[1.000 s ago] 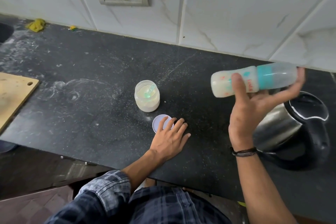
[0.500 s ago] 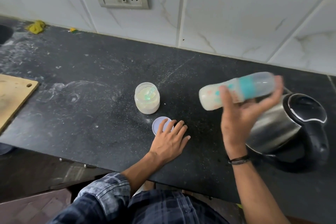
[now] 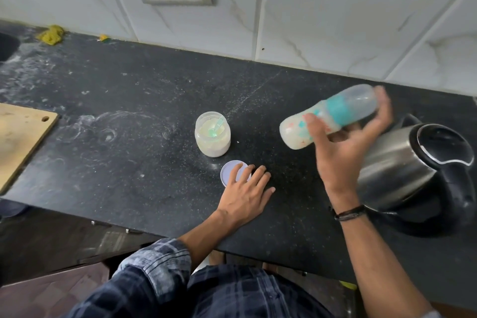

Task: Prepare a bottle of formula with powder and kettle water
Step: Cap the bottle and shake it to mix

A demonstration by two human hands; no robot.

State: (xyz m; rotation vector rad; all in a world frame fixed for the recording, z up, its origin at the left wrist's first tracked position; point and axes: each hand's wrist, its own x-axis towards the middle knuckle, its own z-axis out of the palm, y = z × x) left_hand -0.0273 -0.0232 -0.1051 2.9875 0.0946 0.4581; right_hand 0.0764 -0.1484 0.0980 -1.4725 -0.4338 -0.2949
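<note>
Broadly, the black countertop [image 3: 129,142] ran across the whole view, and the steel kettle [image 3: 402,162] stood at its right end, lid down, just behind the right wrist. Next in size, the right hand [image 3: 343,147] was raised above the counter and clasped the formula bottle [image 3: 333,113], thumb across its near side and fingers curled over the far side by the teal collar. The bottle was clear of the surface, nearly on its side: its long axis ran from the milky base at lower left up to the capped teat end at upper right, the base pointing toward the powder jar [image 3: 212,134]. Judged from that tilt and the cloudy contents, mixing was the step in hand, and any setting down would first call for swinging the base under the cap.

The left hand [image 3: 245,193] lay flat on the counter, fingers spread, fingertips overlapping the edge of the jar lid [image 3: 231,171]; it gripped nothing. The open jar stood just beyond the lid, a green scoop [image 3: 215,129] resting inside it. That made the left hand much the nearer one for recapping the jar, while the bottle lay well to its right.
</note>
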